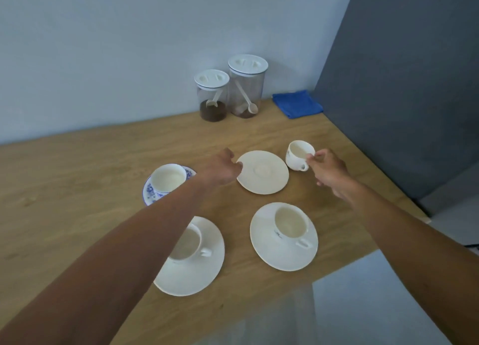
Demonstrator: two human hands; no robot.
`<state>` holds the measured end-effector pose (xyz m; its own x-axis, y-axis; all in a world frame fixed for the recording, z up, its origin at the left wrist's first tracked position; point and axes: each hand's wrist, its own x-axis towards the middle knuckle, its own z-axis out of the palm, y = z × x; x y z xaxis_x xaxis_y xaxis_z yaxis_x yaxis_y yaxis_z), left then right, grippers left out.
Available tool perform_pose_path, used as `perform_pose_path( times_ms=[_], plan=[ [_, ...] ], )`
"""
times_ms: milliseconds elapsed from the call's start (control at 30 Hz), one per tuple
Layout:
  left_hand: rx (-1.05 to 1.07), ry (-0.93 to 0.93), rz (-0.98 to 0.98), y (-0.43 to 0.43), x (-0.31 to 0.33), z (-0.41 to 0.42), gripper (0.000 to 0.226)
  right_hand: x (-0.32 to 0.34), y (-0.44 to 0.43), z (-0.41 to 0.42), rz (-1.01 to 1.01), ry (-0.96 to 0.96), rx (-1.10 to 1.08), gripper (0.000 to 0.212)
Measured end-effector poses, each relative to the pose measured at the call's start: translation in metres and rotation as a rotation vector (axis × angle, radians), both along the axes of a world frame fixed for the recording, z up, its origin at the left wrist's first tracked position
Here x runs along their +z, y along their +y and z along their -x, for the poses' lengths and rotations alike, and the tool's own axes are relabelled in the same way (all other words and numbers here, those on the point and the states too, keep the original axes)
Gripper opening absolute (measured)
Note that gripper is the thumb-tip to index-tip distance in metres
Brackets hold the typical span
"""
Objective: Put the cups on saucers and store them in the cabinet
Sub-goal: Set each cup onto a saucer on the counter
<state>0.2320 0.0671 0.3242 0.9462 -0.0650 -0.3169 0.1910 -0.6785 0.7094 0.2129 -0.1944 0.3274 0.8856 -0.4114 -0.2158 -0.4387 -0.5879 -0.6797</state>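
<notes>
One cup shows unreadable dark markings.

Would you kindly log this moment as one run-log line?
phase: pairing | right hand: holds tilted cup | left hand: at empty saucer rim | paired on saucers: three

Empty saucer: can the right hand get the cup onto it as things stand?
Probably yes. The right hand holds the cup just right of the empty saucer; nothing lies between, and the left hand touches only its far-left rim.
</notes>
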Motion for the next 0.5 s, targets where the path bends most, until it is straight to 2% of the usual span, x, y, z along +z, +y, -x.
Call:
perform_pose_path(
  times_ms=[133,267,400,500],
  plan=[
    [-0.045,0.061,-0.143,-0.018,-0.019,-0.009,0.050,-0.015,-0.003,-0.002,-0.017,0.032,0.015,0.038],
    [-0.080,0.042,-0.255,-0.024,-0.033,-0.012,0.053,-0.022,-0.002,-0.002,-0.151,-0.014,-0.049,0.036],
    [-0.053,0.026,-0.224,-0.024,-0.041,-0.013,0.055,-0.031,0.002,0.000,-0.280,-0.051,-0.057,0.029],
    [-0.026,0.021,-0.197,-0.024,-0.044,-0.014,0.059,-0.033,0.002,0.001,-0.470,-0.076,-0.116,0.022]
  ],
)
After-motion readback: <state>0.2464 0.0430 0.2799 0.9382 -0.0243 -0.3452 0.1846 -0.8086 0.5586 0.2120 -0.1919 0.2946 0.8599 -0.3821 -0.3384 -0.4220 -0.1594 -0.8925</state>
